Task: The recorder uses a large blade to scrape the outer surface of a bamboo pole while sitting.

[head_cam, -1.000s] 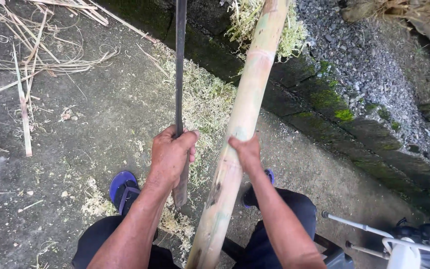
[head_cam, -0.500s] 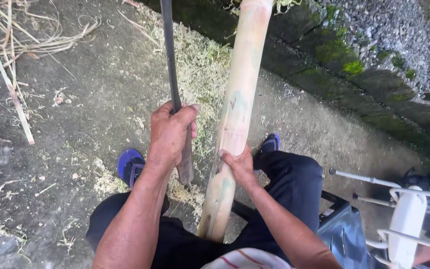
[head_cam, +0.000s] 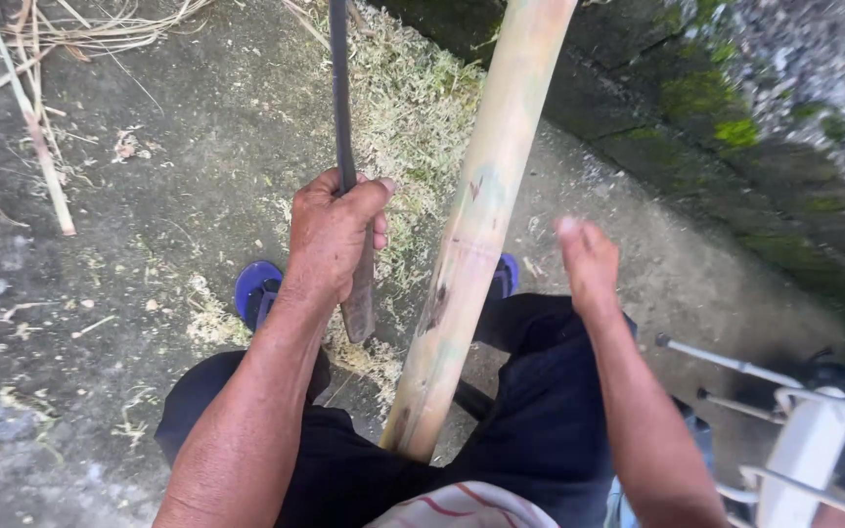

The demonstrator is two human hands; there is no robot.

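Fingers of the left hand [head_cam: 333,233] clench the long blade [head_cam: 342,108]; right hand [head_cam: 587,262] hangs released — just right of the bamboo pole [head_cam: 481,210], which runs parallel.

the right hand [head_cam: 587,259] has been lifted off the bamboo pole [head_cam: 471,230] and is now held just beside it, blurred, fingers loose. the pole is no longer gripped. the long blade [head_cam: 342,117] has been kept clenched in the left hand [head_cam: 333,235], shifted slightly left.
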